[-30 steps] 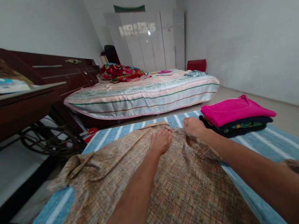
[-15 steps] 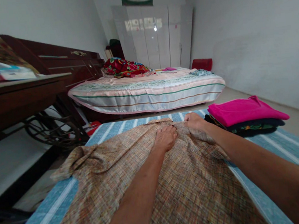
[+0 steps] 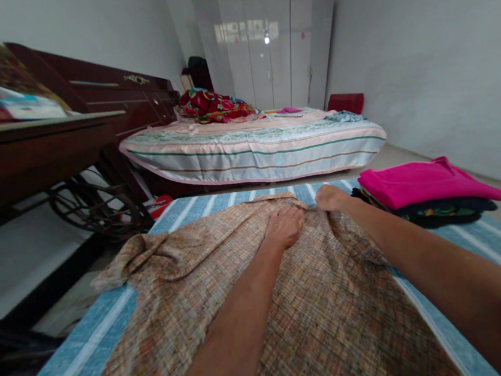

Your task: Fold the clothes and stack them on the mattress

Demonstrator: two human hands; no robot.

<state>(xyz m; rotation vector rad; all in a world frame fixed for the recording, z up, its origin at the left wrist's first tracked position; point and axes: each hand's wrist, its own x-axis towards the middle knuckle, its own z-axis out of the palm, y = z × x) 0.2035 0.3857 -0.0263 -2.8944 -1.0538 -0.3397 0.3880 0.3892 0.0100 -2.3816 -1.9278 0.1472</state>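
Observation:
A brown checked shirt (image 3: pixel 225 287) lies spread out, its collar end away from me and one short sleeve out to the left. My left hand (image 3: pixel 285 226) rests palm down on the cloth just below the collar, fingers stretched out. To its right, my right hand (image 3: pixel 331 198) is closed on the shirt's far edge near the other shoulder and pulls folds into the fabric. My right forearm passes over the right sleeve and partly hides it. Under the shirt is a blue and white striped cover (image 3: pixel 190 210).
A folded stack with a bright pink garment (image 3: pixel 426 183) on top sits right of my right hand. At left stands a wooden table (image 3: pixel 37 146) with an iron wheel beneath. Beyond are a bed (image 3: pixel 250 152) with a red floral quilt (image 3: pixel 218 104) and a white wardrobe (image 3: pixel 257 54).
The camera view has shifted slightly, so the room sits a little farther right and higher. Both hands stay at about the same places on the shirt.

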